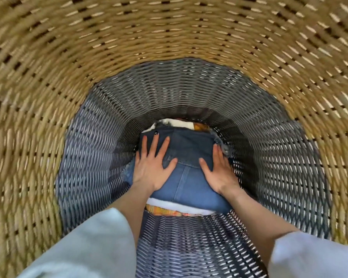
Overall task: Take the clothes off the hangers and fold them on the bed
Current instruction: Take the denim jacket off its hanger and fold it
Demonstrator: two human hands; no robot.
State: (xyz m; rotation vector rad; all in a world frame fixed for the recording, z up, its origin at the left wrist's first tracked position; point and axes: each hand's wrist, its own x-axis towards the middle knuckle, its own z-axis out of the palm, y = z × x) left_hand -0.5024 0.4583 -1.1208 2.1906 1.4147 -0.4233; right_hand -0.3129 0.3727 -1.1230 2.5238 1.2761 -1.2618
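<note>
Both hands flat on folded denim, deep in the wicker basket point(68, 67).

L hand point(152, 163) at 9 o'clock, R hand point(219, 171) at 3, fingers straight, pressing the denim piece point(186, 183), gripping nothing; white cloth point(175, 204) & orange fabric point(163, 210) under it, 6 o'clock edge.

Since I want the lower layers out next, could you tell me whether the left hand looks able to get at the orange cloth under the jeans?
Probably not directly: the folded jeans and a white layer cover the orange cloth, and the left hand lies flat on the jeans.

White point(178, 206) and orange garments point(165, 210) mostly hidden beneath folded denim point(187, 177).
</note>
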